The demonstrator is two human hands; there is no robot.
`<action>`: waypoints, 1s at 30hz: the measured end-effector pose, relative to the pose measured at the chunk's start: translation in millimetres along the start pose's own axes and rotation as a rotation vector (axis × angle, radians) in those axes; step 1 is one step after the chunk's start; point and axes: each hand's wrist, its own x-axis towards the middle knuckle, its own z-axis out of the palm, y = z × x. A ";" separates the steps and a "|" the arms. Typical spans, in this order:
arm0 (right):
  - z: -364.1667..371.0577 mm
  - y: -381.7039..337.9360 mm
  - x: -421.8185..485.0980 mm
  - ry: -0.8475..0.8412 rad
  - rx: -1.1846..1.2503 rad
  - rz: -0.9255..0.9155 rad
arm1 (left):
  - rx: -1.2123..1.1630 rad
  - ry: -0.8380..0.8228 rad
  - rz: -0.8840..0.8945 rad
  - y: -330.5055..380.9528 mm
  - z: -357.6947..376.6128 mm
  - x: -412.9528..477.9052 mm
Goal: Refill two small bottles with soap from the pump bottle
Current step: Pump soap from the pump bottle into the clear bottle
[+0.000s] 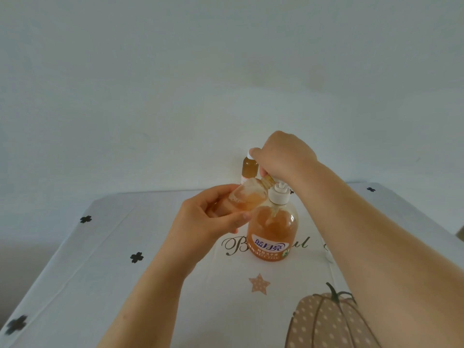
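Note:
The pump bottle (272, 237) of orange soap stands upright mid-table, white pump collar on top. My left hand (208, 219) holds a small clear bottle (247, 198) tilted just left of the pump, orange soap and foam inside. Its upper end points up-right under my right hand (283, 156), whose fingers are closed around that end; what they pinch is hidden. A second small bottle (250, 169), amber-filled with a white top, stands upright behind, right beside my right fingertips.
The table wears a white cloth (125, 247) with black clovers, a star and a pumpkin print. A small white object (329, 256) lies right of the pump bottle, half hidden by my right forearm. A pale wall stands just behind the table.

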 end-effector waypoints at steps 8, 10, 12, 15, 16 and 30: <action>3.4 1.7 -1.7 -0.032 0.043 0.024 | 0.005 -0.014 -0.026 -2.0 -0.5 1.5; 7.3 3.7 0.2 -0.025 0.041 0.016 | 0.011 -0.016 -0.035 -3.0 -1.7 2.7; 11.3 5.6 1.5 -0.017 0.030 0.008 | 0.014 -0.015 -0.042 -4.4 -2.7 3.9; 15.6 7.5 4.8 -0.007 0.027 -0.001 | 0.019 -0.021 -0.042 -6.4 -3.8 6.6; 16.5 7.5 5.6 -0.009 0.028 -0.001 | 0.023 -0.024 -0.044 -6.7 -4.3 6.9; 16.0 7.1 4.9 0.008 0.019 0.003 | 0.049 -0.003 -0.030 -4.1 -2.1 3.6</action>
